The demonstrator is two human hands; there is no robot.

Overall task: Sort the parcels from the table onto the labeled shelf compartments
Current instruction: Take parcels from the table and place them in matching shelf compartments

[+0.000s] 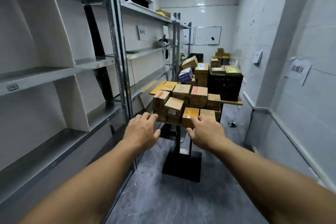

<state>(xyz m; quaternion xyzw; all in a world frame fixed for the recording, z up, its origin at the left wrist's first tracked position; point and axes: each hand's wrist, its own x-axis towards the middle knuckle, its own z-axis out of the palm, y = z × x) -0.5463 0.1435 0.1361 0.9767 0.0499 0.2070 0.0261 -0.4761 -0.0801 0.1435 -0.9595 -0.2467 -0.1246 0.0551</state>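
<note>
Cardboard parcels [181, 100] lie heaped in two layers on the small yellow tabletop [164, 84]. They cover it from the near edge back past the middle, and a strip at the far left corner shows bare. Both bare arms reach toward the near edge. The left hand [141, 130] hangs at the near left corner of the heap, fingers spread and straight, holding nothing. The right hand [206, 132] is at the near right, fingers loosely spread by a yellow-taped parcel [189, 115]; whether they touch it cannot be told. A grey metal shelf [54, 72] with white dividers [60, 23] runs along the left. Behind the table, a black crate [224, 85] carries more boxes.
</note>
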